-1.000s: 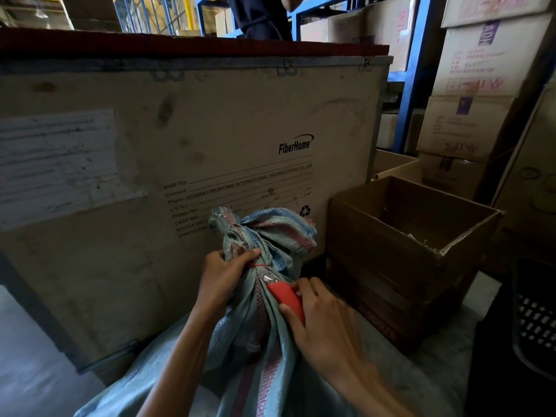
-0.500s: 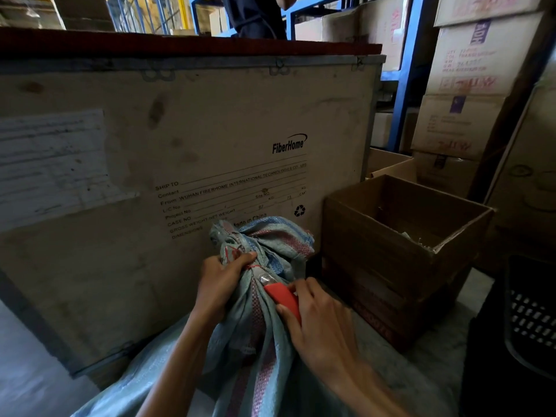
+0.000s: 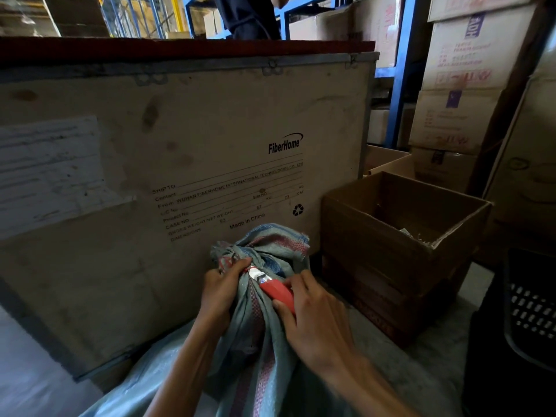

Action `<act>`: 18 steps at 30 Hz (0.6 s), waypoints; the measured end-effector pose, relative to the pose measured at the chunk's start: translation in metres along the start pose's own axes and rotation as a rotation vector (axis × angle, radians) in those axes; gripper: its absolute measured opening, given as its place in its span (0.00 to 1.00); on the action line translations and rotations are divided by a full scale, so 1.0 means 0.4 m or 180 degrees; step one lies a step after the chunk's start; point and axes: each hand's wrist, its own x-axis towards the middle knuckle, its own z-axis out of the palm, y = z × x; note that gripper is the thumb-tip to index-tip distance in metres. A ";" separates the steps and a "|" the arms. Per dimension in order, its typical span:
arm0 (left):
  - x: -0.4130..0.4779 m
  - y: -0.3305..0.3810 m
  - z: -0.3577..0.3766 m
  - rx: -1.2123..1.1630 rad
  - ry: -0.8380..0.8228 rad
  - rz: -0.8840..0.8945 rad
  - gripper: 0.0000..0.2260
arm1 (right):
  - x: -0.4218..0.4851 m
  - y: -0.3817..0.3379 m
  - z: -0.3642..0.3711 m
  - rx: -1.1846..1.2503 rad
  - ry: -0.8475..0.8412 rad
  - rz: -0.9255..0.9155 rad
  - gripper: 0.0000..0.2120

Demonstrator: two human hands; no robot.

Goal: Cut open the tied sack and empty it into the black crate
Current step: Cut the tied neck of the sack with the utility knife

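Seen from the head camera: a person's left hand (image 3: 221, 291) clenches the gathered neck of the woven sack (image 3: 258, 341), which stands upright against a plywood case (image 3: 186, 139). The right hand (image 3: 313, 317) grips a red cutter (image 3: 278, 291), blade angled up-left onto the red tie (image 3: 248, 268) between both hands. The black crate (image 3: 529, 311) sits far right, well apart.

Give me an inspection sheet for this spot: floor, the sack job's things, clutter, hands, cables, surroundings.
Surface: grey concrete floor.
Job's things: woven sack, neck tied; red cutter, blade against that neck; black crate at far right.
Clutter: open cardboard box beside the sack.
Hands: left hand grips the sack's neck; right hand holds the cutter.
Cables: nothing seen.
Surroundings: plywood shipping crate behind; stacked cartons, blue racking.
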 end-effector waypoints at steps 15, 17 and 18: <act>-0.015 0.011 0.016 0.0166 0.0087 0.0125 0.13 | -0.005 0.017 0.007 0.0099 0.0077 -0.0061 0.22; -0.027 0.010 0.019 0.0107 0.0118 0.0176 0.12 | -0.003 0.015 0.011 0.0176 0.0075 -0.0015 0.22; -0.033 0.010 0.021 0.0071 0.0132 0.0200 0.12 | -0.001 0.015 0.013 0.0192 0.0073 -0.0003 0.22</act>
